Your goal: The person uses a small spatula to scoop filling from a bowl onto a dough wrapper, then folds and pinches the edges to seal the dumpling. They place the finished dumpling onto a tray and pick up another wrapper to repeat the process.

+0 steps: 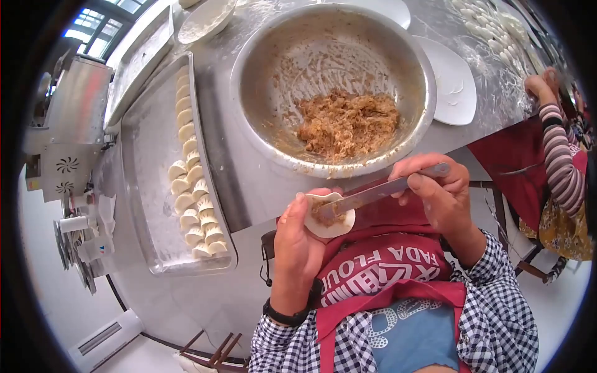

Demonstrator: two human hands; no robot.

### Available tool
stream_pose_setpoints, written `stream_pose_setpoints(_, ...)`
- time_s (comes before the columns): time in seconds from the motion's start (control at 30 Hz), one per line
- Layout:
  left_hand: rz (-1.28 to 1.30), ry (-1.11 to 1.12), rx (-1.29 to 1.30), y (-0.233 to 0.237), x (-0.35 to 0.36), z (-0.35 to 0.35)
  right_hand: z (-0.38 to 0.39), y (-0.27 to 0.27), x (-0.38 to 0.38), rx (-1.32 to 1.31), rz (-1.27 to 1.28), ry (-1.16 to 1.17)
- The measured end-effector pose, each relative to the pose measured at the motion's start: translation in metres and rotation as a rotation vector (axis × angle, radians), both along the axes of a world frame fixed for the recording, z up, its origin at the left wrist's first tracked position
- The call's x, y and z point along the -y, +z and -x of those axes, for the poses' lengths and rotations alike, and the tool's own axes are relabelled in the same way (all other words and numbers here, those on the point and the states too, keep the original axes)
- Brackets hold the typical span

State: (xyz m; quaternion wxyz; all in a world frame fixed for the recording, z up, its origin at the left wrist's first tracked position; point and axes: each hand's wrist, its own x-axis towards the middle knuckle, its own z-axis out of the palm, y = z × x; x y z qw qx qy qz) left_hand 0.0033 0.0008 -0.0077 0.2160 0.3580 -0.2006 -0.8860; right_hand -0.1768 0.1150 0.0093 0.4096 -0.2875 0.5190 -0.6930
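Note:
My left hand (295, 239) is closed around the edge of a round white dumpling wrapper (339, 230), cupped in its fingers. A smear of brown filling (328, 212) lies in the wrapper's middle. My right hand (443, 198) grips the handle of a flat metal spatula (372, 195), whose tip touches the filling. Just beyond both hands stands a large steel bowl (239, 99) with a heap of brown filling mix (348, 124) in it.
A metal tray (146, 186) on the left holds rows of folded dumplings (202, 214). Another tray (140, 62) and a floury bowl (207, 22) lie behind it. White plates (457, 93) and floured dough pieces (488, 31) are at right, near another person's striped sleeve (561, 158).

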Motion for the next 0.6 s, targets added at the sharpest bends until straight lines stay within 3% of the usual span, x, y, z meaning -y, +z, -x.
stream_pose_setpoints(0.33, 0.067, 0.006, 0.034, -0.011, 0.003, -0.003, 0.011, 0.001, -0.001, 0.08, 0.006, -0.032)
stream_pose_setpoints(0.6, 0.066, -0.014, 0.005, -0.011, 0.002, 0.0, 0.005, -0.004, 0.0, -0.026, -0.027, -0.008)
